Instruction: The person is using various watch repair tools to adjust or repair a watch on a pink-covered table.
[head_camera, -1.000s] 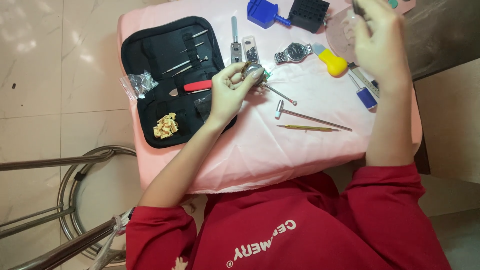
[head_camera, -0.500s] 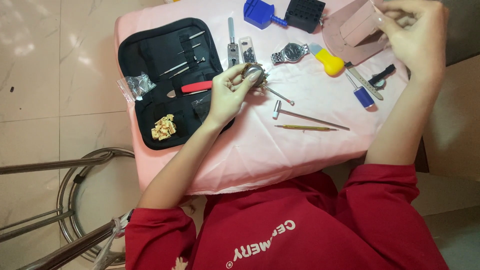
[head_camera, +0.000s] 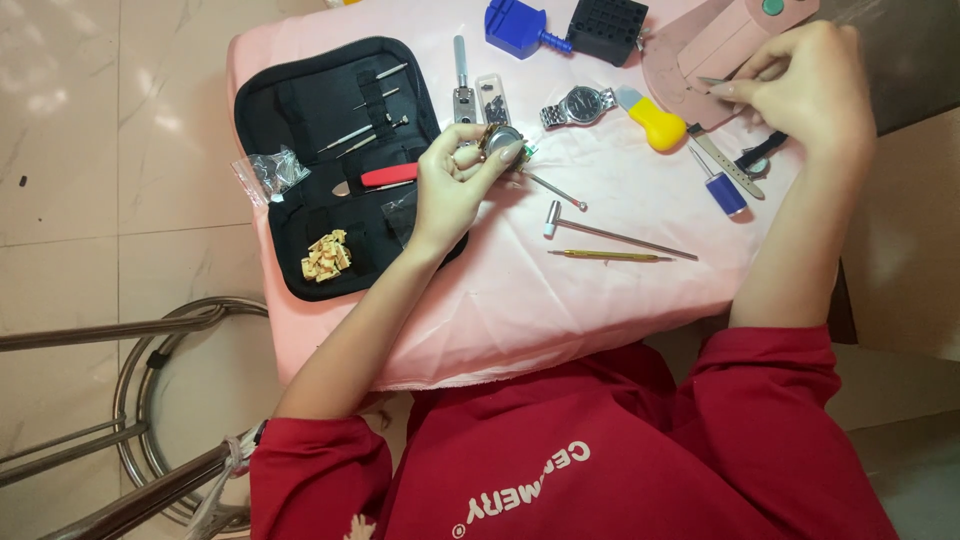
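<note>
**Now: both hands closed on small parts above the pink cloth**

Right now I see my left hand (head_camera: 455, 185) curled shut around a small round watch case (head_camera: 500, 140), thumb and fingertips pinching it just over the pink cloth (head_camera: 520, 290). Just to the left of that grip lies the open black tool pouch (head_camera: 330, 160), with a red-handled tool (head_camera: 390, 175) almost touching the heel of the hand and a heap of small tan pieces (head_camera: 326, 257) lower down in the pouch. Just right of the grip a thin pin tool (head_camera: 555, 190) pokes out, and below it lie a small hammer (head_camera: 615, 232) and a slim yellow-metal rod (head_camera: 610, 256).

My right hand (head_camera: 800, 90) is closed too, fingertips nipping what looks like slim tweezers (head_camera: 715, 82) over a pink pouch (head_camera: 700, 50); I cannot tell whether the tips hold anything. Left of this grip sit a yellow-handled knife (head_camera: 655, 125) and a steel wristwatch (head_camera: 580, 105); just under it, a blue-handled screwdriver (head_camera: 722, 188). Further left, at the cloth's far edge, stand a blue tool (head_camera: 515, 22) and a black block (head_camera: 608, 18).
</note>
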